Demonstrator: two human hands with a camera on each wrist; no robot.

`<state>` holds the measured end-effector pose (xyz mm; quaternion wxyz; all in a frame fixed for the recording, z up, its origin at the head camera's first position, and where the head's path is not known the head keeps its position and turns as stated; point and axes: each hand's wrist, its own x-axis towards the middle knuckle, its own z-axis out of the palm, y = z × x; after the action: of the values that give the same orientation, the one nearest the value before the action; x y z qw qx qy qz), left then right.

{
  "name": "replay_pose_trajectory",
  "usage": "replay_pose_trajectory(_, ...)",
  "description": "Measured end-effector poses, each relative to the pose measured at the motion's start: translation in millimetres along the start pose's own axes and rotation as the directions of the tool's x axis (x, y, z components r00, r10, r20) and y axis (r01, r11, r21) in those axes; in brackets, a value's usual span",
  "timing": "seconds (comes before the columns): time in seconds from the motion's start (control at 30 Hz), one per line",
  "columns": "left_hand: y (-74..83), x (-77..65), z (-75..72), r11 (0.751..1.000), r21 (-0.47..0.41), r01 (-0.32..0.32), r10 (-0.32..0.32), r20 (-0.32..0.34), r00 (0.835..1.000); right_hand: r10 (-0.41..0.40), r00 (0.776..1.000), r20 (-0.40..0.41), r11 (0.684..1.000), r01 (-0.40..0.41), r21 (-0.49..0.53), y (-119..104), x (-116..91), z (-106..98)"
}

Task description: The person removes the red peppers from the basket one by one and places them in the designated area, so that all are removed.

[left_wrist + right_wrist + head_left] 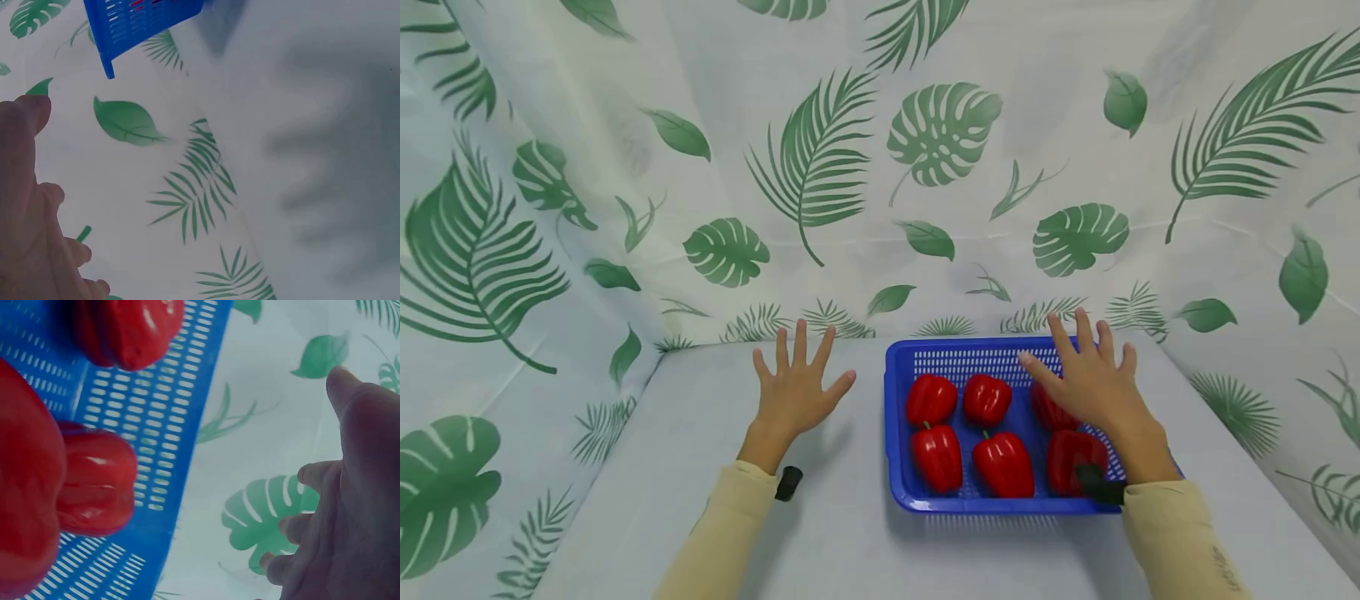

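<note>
Several red bell peppers [936, 458] lie in two rows inside a blue plastic basket [898, 492] with slotted walls. My right hand [1093, 383] is held over the basket's right side, fingers spread and holding nothing; it partly covers the peppers there. In the right wrist view, a bell pepper [97, 481] rests near the slotted wall, apart from the fingers. To the left of the basket, my left hand [793, 396] hovers above the table with spread fingers and nothing in it. The left wrist view catches only a corner of the basket [140, 22].
The pale table [692, 442] extends to the left of the basket and in front of it. White cloth [850, 292] printed with green leaves hangs behind and at both sides. Dark wrist-camera pieces [788, 483] sit by the sleeves.
</note>
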<state>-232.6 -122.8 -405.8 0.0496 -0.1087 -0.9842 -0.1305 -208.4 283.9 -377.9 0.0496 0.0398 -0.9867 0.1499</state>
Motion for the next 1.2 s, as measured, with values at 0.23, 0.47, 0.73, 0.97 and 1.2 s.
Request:
replay_pose_trajectory(0.23,-1.4,-1.7,6.1,1.0,-0.028,-0.003,0.002,-0.02,1.0,-0.002,1.0,0.018,0.999,0.001,0.042,1.3,-7.9,-11.8)
replay_pose_trajectory(0.47,-3.1,-2.9,14.2,0.998,-0.06,-0.001,-0.001,-0.024,1.0,0.004,0.999,0.039,0.998,-0.007,0.064,8.2,-22.7,-20.5)
replay_pose_trajectory(0.73,-3.3,0.0,18.9,0.996,-0.084,0.0,-0.001,-0.008,1.0,0.0,0.999,0.035,0.991,-0.005,0.133,28.3,-44.4,-21.5)
replay_pose_trajectory(0.97,-4.1,1.3,23.3,0.994,-0.112,-0.015,0.013,-0.015,1.0,-0.002,1.0,0.02,0.985,-0.002,0.171,46.3,-61.6,-11.5)
replay_pose_trajectory(1.2,-8.4,2.4,31.7,0.99,-0.141,0.0,0.007,0.05,0.999,0.014,0.999,0.046,0.975,-0.024,0.22,56.7,-73.8,-3.6)
